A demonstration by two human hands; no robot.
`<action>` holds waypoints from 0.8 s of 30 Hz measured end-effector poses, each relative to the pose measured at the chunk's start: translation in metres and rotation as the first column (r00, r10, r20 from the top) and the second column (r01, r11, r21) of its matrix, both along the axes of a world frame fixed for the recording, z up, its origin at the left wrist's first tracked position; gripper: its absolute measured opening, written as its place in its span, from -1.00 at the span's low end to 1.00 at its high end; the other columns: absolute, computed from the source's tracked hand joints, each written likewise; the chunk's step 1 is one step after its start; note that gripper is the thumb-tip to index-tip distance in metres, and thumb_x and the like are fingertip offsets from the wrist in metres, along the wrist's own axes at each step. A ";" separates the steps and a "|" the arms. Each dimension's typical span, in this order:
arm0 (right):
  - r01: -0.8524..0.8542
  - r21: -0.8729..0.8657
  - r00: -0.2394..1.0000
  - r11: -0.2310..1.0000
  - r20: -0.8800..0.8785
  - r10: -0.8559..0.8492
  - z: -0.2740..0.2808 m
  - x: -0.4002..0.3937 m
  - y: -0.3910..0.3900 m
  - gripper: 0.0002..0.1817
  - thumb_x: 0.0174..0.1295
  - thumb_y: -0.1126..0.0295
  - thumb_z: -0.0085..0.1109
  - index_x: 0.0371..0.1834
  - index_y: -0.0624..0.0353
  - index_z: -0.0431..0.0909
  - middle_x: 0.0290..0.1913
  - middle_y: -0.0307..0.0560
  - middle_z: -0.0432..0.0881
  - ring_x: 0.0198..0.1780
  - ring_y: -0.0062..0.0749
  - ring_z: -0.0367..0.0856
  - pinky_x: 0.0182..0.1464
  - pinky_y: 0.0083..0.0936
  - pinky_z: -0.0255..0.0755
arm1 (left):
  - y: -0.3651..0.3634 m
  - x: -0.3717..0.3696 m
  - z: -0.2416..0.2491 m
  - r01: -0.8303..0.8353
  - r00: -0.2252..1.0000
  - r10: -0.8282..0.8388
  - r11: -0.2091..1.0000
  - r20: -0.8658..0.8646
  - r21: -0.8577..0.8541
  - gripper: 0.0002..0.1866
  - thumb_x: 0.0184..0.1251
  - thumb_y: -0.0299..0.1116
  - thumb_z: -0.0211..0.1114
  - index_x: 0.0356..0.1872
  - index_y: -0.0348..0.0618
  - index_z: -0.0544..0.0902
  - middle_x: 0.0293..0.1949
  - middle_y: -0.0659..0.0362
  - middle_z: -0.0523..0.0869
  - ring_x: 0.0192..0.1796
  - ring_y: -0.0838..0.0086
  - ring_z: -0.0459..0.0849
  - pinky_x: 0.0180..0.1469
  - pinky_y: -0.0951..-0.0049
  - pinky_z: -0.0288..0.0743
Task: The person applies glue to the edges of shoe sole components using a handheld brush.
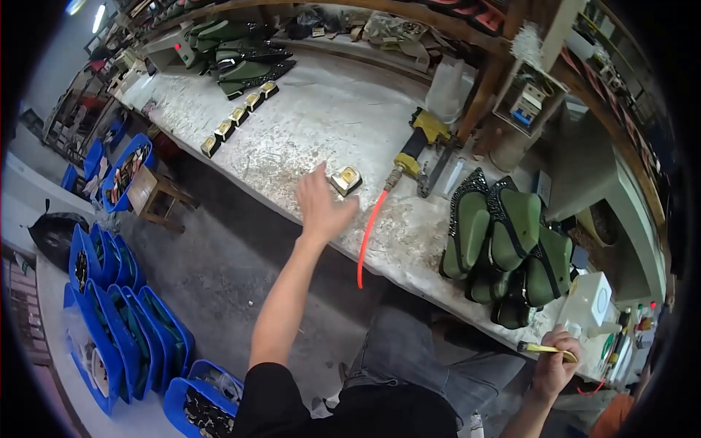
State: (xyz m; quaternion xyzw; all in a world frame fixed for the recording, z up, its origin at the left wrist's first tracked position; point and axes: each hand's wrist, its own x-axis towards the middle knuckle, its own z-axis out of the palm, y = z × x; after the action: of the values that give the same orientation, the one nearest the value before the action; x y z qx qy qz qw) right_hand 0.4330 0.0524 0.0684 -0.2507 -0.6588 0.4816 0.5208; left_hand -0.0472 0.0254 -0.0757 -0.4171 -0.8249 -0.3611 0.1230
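Two bare hands are at work over a long, scuffed white table that runs from the upper left of the frame down to the lower right. The left hand, at the centre of the frame, is released, fingers spread, and reaches out over the table's near edge toward a small square gold-and-silver heel block, its fingertips just beside the block; whether they touch it cannot be told. The right hand, at the lower right, is clenched around a thin yellow tool that lies flat across the top of its fingers. Just right of the block lies a yellow pneumatic tool, and an orange air hose runs from it down over the table's edge. Right of centre, a pile of green shoe uppers with black trim leans together on the table, and a white box-shaped machine stands near the right hand. In the upper left, a row of similar heel blocks sits in a line along the table, with a further stack of green uppers behind it. Blue plastic bins crowd the floor at the lower left, and a small wooden stool stands by the table's near side.
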 end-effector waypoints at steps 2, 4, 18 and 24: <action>-0.039 -0.002 0.999 0.999 0.022 0.039 0.006 0.002 0.004 -0.75 0.28 0.22 0.37 -0.26 0.10 0.51 -0.35 -0.07 0.61 -0.29 -0.38 0.40 -0.18 -0.50 0.29 | 0.007 0.003 -0.005 -0.028 0.997 0.023 0.998 0.078 0.063 -0.23 0.12 -0.35 0.37 0.39 -0.36 0.31 0.03 -0.05 0.61 0.11 0.05 0.54 0.24 0.17 0.41; -0.064 0.002 0.997 0.998 0.034 0.064 -0.001 0.037 0.010 -0.78 0.35 0.25 0.31 -0.18 0.12 0.50 -0.26 -0.08 0.59 -0.16 -0.34 0.45 -0.04 -0.44 0.34 | 0.008 -0.013 -0.007 -0.098 0.978 0.060 0.978 0.200 0.185 -0.21 0.12 -0.33 0.38 0.39 -0.38 0.29 0.01 -0.05 0.61 0.09 0.04 0.54 0.23 0.16 0.40; -0.112 0.266 0.980 0.957 -0.128 0.150 -0.048 0.123 0.092 -0.81 0.55 0.39 0.07 -0.01 0.30 0.59 -0.08 0.10 0.71 -0.16 -0.25 0.68 0.05 -0.41 0.58 | -0.079 -0.267 -0.026 -0.556 0.829 0.489 0.775 0.272 0.300 -0.29 0.13 -0.38 0.41 0.28 -0.41 0.30 -0.09 -0.11 0.70 -0.12 0.02 0.70 0.02 0.14 0.54; 0.310 -0.081 0.915 0.947 -0.246 -0.320 -0.011 0.098 0.020 -0.78 0.47 0.35 0.14 0.09 0.17 0.51 -0.08 -0.01 0.65 -0.25 -0.38 0.54 -0.08 -0.49 0.48 | -0.084 -0.271 -0.035 -0.615 0.788 0.566 0.711 0.242 0.341 -0.41 0.12 -0.33 0.44 0.12 -0.36 0.39 -0.17 -0.11 0.73 -0.23 0.01 0.76 -0.07 0.13 0.62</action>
State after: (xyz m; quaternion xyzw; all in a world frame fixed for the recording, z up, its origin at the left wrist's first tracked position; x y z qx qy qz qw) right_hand 0.5314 0.0723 0.0569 -0.2998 -0.5273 0.4328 0.6669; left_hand -0.3179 -0.0582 -0.1104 -0.0743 -0.8280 -0.4884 0.2654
